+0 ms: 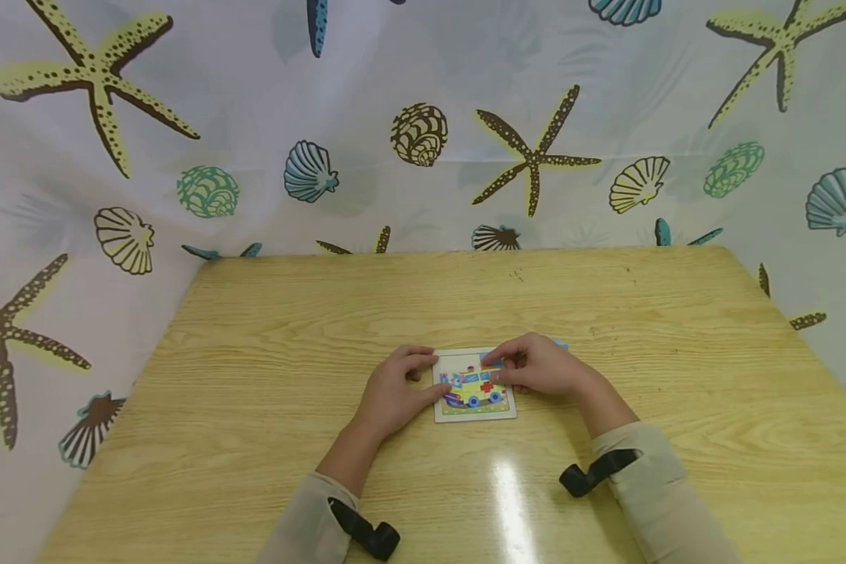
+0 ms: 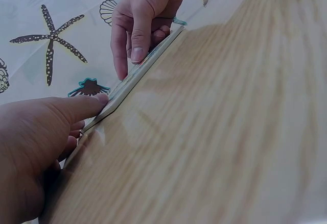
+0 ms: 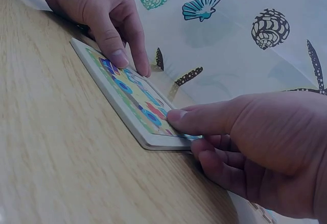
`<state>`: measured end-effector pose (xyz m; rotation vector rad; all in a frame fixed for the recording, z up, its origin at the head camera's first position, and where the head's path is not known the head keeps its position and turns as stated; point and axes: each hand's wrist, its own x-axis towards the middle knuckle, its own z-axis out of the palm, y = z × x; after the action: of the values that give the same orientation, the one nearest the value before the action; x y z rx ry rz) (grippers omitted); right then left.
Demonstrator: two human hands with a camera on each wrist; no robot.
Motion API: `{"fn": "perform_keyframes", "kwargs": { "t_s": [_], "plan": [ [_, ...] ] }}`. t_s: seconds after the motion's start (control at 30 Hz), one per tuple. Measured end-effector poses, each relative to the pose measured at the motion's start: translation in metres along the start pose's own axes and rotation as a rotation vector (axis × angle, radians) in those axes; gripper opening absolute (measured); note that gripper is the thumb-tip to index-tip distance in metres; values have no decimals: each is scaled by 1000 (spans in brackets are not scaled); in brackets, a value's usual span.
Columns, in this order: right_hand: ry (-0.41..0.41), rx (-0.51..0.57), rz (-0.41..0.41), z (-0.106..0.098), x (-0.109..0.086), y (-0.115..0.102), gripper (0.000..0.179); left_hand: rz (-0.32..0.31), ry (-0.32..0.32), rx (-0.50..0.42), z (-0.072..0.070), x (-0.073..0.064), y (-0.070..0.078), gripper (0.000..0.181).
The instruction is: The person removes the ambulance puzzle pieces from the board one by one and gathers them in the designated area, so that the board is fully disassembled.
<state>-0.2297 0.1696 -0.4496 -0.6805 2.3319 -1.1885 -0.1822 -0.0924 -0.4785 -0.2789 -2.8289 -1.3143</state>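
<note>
A small jigsaw puzzle board (image 1: 458, 419) with a pale frame lies on the table, showing a yellow ambulance with a red cross and blue wheels. Its upper left part is bare and pale. My left hand (image 1: 397, 392) grips the board's left edge, thumb over the picture and fingers along the side. At the upper right corner, my right hand (image 1: 541, 366) pinches a blue and orange puzzle piece (image 1: 490, 360) between thumb and index finger, against the board. In the right wrist view, the right thumb rests on the picture near the edge, other fingers curled beside it.
Behind the right hand a light blue bit (image 1: 561, 343) shows, mostly hidden. The wooden table (image 1: 289, 313) ends at a hanging cloth (image 1: 366, 204) printed with shells and starfish. Black straps (image 1: 595, 471) circle both sleeves.
</note>
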Motion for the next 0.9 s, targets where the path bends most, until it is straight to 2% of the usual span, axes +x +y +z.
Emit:
{"fn": "perform_keyframes", "kwargs": {
  "t_s": [0.63,0.9],
  "plan": [
    [-13,-73,-45,1,-2,-9,26,-4,-2,1,-1,0,2,48],
    [16,-109,-56,3,0,-7,22,4,4,12,0,1,1,48]
  ]
}}
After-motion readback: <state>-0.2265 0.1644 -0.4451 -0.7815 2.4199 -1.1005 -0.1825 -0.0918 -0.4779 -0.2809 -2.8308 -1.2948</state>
